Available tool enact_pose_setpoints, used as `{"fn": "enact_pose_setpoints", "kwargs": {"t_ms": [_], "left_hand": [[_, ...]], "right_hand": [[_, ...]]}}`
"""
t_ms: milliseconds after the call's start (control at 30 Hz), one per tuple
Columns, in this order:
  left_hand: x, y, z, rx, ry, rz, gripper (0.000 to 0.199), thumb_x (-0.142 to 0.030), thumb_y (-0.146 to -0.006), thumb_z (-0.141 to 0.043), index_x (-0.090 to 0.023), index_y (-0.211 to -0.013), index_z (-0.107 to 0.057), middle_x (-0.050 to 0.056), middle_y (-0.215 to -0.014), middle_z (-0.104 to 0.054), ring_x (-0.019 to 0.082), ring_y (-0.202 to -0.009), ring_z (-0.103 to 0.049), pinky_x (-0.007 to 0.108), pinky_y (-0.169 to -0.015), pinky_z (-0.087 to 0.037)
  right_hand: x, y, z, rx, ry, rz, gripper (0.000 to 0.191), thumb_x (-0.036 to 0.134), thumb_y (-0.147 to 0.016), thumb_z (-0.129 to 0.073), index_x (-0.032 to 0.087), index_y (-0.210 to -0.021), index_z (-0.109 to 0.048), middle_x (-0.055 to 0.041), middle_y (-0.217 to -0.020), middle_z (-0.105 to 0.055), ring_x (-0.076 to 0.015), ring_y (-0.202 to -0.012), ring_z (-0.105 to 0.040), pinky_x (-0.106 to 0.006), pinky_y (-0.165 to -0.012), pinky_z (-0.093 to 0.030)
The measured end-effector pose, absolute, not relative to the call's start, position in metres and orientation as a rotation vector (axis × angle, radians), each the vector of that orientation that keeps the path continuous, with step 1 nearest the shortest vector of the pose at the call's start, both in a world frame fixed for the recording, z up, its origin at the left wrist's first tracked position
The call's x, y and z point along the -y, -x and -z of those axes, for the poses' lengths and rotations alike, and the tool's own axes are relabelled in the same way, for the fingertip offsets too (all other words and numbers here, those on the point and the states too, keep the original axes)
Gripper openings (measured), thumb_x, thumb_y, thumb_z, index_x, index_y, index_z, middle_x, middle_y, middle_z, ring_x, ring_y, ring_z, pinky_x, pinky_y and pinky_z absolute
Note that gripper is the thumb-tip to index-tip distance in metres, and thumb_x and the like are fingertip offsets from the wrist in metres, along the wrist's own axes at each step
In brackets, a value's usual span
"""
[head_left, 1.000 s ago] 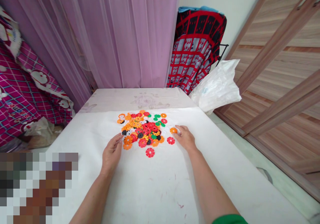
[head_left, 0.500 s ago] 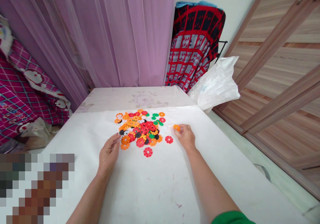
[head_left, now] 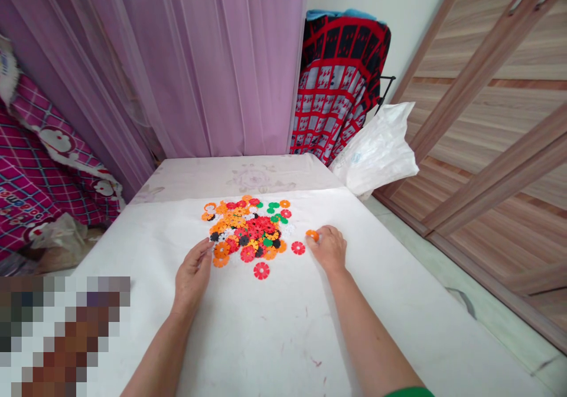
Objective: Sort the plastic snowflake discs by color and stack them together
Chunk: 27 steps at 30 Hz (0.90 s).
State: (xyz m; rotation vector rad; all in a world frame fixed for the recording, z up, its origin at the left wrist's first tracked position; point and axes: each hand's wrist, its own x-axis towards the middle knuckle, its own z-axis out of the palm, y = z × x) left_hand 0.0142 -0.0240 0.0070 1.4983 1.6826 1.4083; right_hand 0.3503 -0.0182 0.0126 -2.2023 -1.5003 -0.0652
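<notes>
A heap of plastic snowflake discs (head_left: 257, 227), in orange, red, green, black, white and yellow, lies on the white table. Right of the heap, my right hand (head_left: 330, 248) has its fingers closed at the edge of an orange snowflake disc (head_left: 312, 235), low over the tabletop. Just left of that disc is a loose red disc (head_left: 298, 248). Another red disc (head_left: 261, 270) lies in front of the heap. My left hand (head_left: 195, 267) rests at the heap's left edge, fingers loosely stretched beside a black disc (head_left: 215, 237); its far fingers are partly hidden.
The white table (head_left: 257, 338) has a floral cover (head_left: 252, 178) at its far end. Behind it hangs a purple curtain (head_left: 212, 66). A white plastic bag (head_left: 376, 149) stands past the right corner, near a wooden wardrobe (head_left: 487, 131). Plaid fabric (head_left: 48, 166) hangs at the left.
My right hand has moved down a little with the orange disc, which now lies flatter and lower. My left hand stays in place. The view has shifted slightly.
</notes>
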Motion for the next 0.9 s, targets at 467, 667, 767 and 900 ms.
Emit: {"fn": "enact_pose_setpoints", "kwargs": {"t_ms": [467, 667, 767, 900], "left_hand": [[0.022, -0.014, -0.003, -1.651, -1.523, -1.432, 0.034, -0.044, -0.081, -0.053, -0.024, -0.101, -0.071, 0.007, -0.125, -0.067, 0.022, -0.113, -0.063, 0.037, -0.096, -0.052], [0.022, -0.014, -0.005, -1.673, -1.511, -1.398, 0.033, -0.044, -0.081, -0.052, -0.024, -0.100, -0.071, 0.007, -0.125, -0.067, 0.023, -0.113, -0.063, 0.039, -0.098, -0.050], [0.023, -0.014, -0.006, -1.677, -1.518, -1.393, 0.033, -0.044, -0.081, -0.052, -0.024, -0.100, -0.071, 0.007, -0.126, -0.067, 0.023, -0.113, -0.063, 0.039, -0.097, -0.051], [0.023, -0.014, -0.006, -1.677, -1.530, -1.405, 0.033, -0.044, -0.080, -0.052, -0.024, -0.099, -0.071, 0.006, -0.125, -0.067, 0.023, -0.114, -0.062, 0.038, -0.097, -0.052]], "right_hand": [[0.035, -0.358, -0.009, 1.405, 2.253, 0.165, 0.025, 0.034, -0.083, -0.058, 0.019, -0.101, -0.066, -0.0113, -0.109, -0.064, -0.0273, -0.100, -0.056, -0.037, -0.080, -0.039], [0.045, -0.342, -0.008, 1.603, 1.987, 0.196, 0.028, 0.032, -0.086, -0.056, 0.020, -0.109, -0.066, -0.0087, -0.112, -0.063, -0.0240, -0.104, -0.055, -0.034, -0.086, -0.039], [0.049, -0.324, -0.010, 1.803, 1.905, 0.168, 0.031, 0.040, -0.086, -0.059, 0.021, -0.109, -0.068, -0.0080, -0.106, -0.064, -0.0230, -0.100, -0.055, -0.033, -0.086, -0.039], [0.047, -0.314, -0.014, 1.901, 1.942, 0.116, 0.021, 0.036, -0.086, -0.061, 0.022, -0.096, -0.071, -0.0063, -0.096, -0.065, -0.0214, -0.091, -0.055, -0.031, -0.081, -0.039]]}}
